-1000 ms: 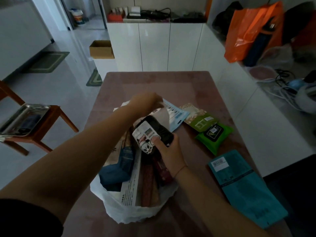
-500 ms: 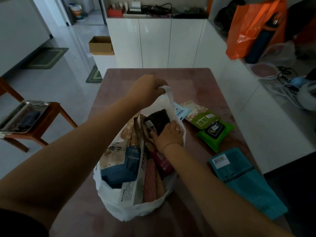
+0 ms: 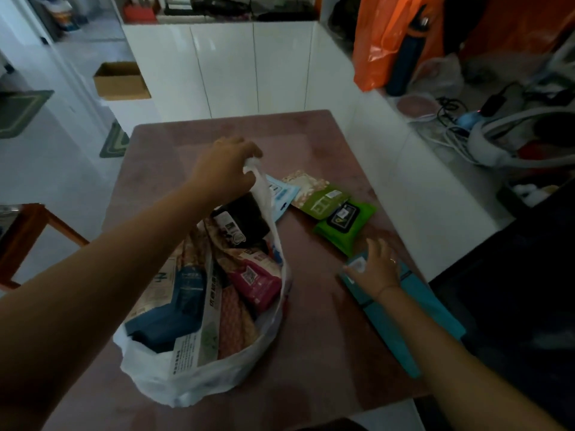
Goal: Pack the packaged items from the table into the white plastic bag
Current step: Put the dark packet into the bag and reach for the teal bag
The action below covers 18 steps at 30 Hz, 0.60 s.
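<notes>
The white plastic bag (image 3: 199, 377) stands open on the reddish table (image 3: 323, 337), stuffed with several packets; a black packet (image 3: 249, 217) lies at its top. My left hand (image 3: 227, 169) pinches the bag's far handle and holds it up. My right hand (image 3: 375, 269) lies flat with spread fingers on a teal packet (image 3: 417, 318) at the table's right edge. A green wipes pack (image 3: 345, 223), an olive pouch (image 3: 323, 200), a patterned sachet (image 3: 303, 183) and a light blue packet (image 3: 281, 194) lie beyond the bag.
White cabinets (image 3: 224, 66) stand behind the table. A counter on the right carries an orange bag (image 3: 382, 42), a dark bottle (image 3: 407, 54) and cables (image 3: 460, 119). A cardboard box (image 3: 119, 80) sits at the left rear; a wooden stool (image 3: 28, 231) stands left.
My right hand put the black packet into the bag, let go of it, and moved right onto the teal packet. My left hand keeps the bag's handle raised.
</notes>
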Available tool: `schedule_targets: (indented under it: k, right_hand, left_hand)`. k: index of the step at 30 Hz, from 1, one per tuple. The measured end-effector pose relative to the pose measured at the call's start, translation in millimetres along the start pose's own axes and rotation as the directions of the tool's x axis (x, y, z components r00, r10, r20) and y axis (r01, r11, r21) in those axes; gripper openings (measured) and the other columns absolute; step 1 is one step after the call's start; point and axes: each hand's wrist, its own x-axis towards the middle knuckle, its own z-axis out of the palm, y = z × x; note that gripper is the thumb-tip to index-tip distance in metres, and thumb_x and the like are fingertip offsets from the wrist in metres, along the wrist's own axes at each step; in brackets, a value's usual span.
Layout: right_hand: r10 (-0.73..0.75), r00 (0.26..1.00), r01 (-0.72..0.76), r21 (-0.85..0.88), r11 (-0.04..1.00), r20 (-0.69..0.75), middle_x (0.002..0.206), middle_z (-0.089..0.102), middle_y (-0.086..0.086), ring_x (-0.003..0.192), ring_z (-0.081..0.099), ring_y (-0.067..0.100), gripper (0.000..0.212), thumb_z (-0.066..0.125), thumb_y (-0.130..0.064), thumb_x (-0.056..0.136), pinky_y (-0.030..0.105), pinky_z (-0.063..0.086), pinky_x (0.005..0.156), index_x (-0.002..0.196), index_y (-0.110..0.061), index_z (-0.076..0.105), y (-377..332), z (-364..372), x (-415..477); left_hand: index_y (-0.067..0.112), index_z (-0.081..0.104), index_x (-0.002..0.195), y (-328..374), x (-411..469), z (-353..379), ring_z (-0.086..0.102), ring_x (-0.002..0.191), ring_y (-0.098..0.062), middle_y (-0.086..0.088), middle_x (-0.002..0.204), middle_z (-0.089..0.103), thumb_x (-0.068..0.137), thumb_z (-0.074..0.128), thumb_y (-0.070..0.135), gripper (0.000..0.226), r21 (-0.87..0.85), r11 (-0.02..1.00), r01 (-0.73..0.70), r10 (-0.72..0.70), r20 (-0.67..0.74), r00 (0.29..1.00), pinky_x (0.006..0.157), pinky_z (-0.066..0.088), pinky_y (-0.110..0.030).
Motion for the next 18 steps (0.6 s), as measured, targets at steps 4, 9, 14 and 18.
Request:
schedule_targets:
  k: [4, 9, 14, 18]
  right_hand:
    - [0.205, 0.961, -0.201, -0.041, 0.979, 0.188, 0.159, 0.01, 0.01, 0.143, 0.018, 0.032, 0.115, 0.057, -0.076, 0.066, 0.051, 0.013, 0.117, 0.15, -0.018, 0.004, 49.8, -11.9, 15.6]
    - [0.337, 0.883, -0.348, -0.025, 0.937, 0.325, 0.158, 0.016, 0.011, 0.142, 0.023, 0.032, 0.131, 0.058, -0.084, 0.054, 0.051, 0.022, 0.116, 0.15, -0.016, 0.002, 88.2, 0.7, 27.1]
    - [0.298, 0.915, -0.375, 0.301, 0.877, 0.272, 0.133, 0.055, 0.012, 0.12, 0.054, 0.03, 0.104, 0.088, -0.05, 0.049, 0.029, 0.044, 0.096, 0.132, -0.003, 0.046, 67.9, 1.1, 20.4]
    - [0.253, 0.9, -0.412, 0.506, 0.758, 0.354, 0.123, 0.062, 0.023, 0.104, 0.062, 0.031, 0.056, 0.081, -0.011, 0.069, 0.035, 0.049, 0.088, 0.117, 0.009, 0.059, 46.0, -0.5, 16.5]
  left_hand:
    - [0.019, 0.063, 0.111, 8.0, 3.7, 8.3, 0.056, 0.103, -0.028, -0.008, 0.114, 0.062, 0.078, 0.061, 0.018, 0.034, 0.023, 1.0, -0.006, 0.005, 0.036, 0.999, 0.088, 0.049, -0.045]
    - [0.019, 0.065, 0.108, 14.3, 4.2, 13.5, 0.057, 0.096, -0.029, -0.008, 0.111, 0.062, 0.082, 0.059, 0.023, 0.027, 0.049, 0.999, 0.01, -0.014, 0.078, 0.997, 0.084, 0.05, -0.046]
    - [0.016, 0.065, 0.106, 17.1, -0.4, 15.4, 0.056, 0.096, -0.028, -0.009, 0.106, 0.062, 0.084, 0.058, 0.021, 0.024, 0.05, 0.999, 0.004, -0.007, 0.073, 0.997, 0.08, 0.05, -0.04]
    - [0.016, 0.065, 0.107, 20.5, -3.6, 14.6, 0.056, 0.098, -0.027, -0.008, 0.106, 0.063, 0.085, 0.057, 0.022, 0.024, 0.044, 0.999, 0.006, -0.009, 0.075, 0.997, 0.081, 0.051, -0.042]
